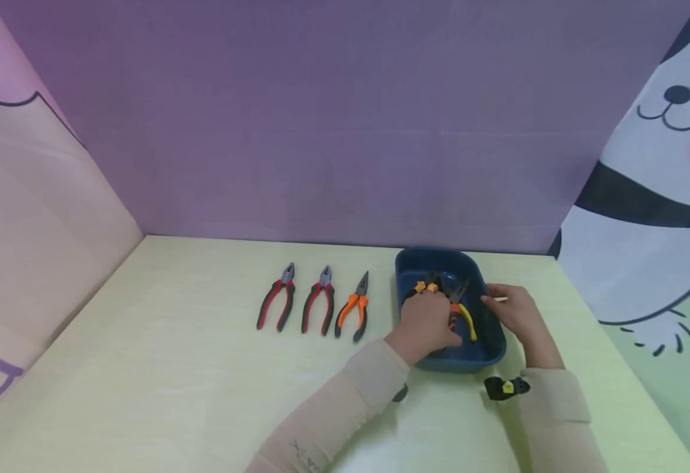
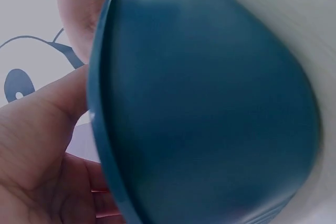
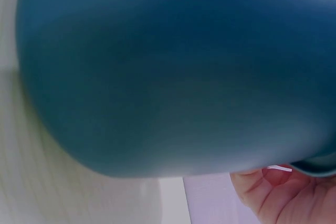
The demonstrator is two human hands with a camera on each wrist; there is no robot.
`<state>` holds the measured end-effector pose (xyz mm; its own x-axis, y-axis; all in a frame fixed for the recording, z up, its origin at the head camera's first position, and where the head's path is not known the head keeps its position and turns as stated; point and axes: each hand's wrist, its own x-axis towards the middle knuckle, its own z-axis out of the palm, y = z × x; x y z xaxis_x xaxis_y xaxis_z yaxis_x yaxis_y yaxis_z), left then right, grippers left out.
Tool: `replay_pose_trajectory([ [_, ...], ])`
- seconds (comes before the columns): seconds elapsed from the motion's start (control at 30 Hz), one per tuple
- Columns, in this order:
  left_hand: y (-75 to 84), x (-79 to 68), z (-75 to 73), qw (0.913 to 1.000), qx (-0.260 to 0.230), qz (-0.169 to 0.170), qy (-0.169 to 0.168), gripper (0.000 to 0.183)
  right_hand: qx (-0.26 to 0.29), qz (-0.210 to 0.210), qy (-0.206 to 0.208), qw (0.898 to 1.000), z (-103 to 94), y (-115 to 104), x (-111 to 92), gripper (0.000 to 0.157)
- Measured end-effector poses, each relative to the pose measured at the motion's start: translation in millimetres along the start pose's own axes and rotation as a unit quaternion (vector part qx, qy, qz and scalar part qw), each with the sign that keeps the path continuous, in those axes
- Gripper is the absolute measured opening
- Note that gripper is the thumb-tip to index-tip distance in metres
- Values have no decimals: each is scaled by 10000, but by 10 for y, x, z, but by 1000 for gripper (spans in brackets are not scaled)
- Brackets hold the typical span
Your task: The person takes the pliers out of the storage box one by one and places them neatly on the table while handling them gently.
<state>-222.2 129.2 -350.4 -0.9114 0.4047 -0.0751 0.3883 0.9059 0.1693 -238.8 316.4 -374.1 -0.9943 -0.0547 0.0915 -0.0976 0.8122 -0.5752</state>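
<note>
My left hand (image 1: 427, 322) reaches over the near left side of a dark blue plastic bin (image 1: 492, 351) and down into it. It lies on black pliers with yellow-orange grips (image 1: 426, 287), whose jaws point away beyond the knuckles; its fingertips are hidden, so I cannot tell whether they grip the handles. To its right in the bin are pliers with a yellow and a red-black handle (image 1: 469, 322). My right hand (image 1: 516, 312) holds the bin's right rim between thumb and fingers. Both wrist views are largely filled by the bin's outer wall (image 2: 210, 103).
Left of the bin, three pliers lie in a row on the pale table (image 1: 161, 368): red-black pliers (image 1: 276, 295), a second red-black pair (image 1: 318, 299) and orange-black long-nose pliers (image 1: 353, 305). A purple backdrop (image 1: 345, 131) stands behind, with printed panels at both sides.
</note>
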Motion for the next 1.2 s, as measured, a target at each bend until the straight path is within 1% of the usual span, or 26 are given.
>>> replay_pose_trajectory([
  [0.17, 3, -14, -53, 10000, 76, -13, -38, 42, 12, -10, 28, 10000, -1, 7, 4, 35],
  [0.33, -9, -41, -106, 9999, -72, -30, -64, 43, 95, -45, 87, 9999, 9, -4, -5, 34],
  [0.53, -24, -67, -128, 9999, -108, -14, -104, 42, 91, -125, 149, 9998, 28, 3, -12, 33],
  [0.7, -37, -97, -141, 9997, -119, -96, -169, 42, 68, -175, 172, 9997, 33, 18, -2, 33],
  [0.93, -83, -144, -163, 9994, -206, -195, -222, 41, 89, -75, 58, 9999, 12, 16, 5, 35],
  [1.07, -113, -175, -191, 9985, -288, -321, -338, 43, 70, 0, 5, 10000, 4, 15, 3, 36],
  [1.2, -170, -209, -194, 9982, -290, -367, -380, 43, 58, 46, -12, 10000, 7, 5, -1, 37],
])
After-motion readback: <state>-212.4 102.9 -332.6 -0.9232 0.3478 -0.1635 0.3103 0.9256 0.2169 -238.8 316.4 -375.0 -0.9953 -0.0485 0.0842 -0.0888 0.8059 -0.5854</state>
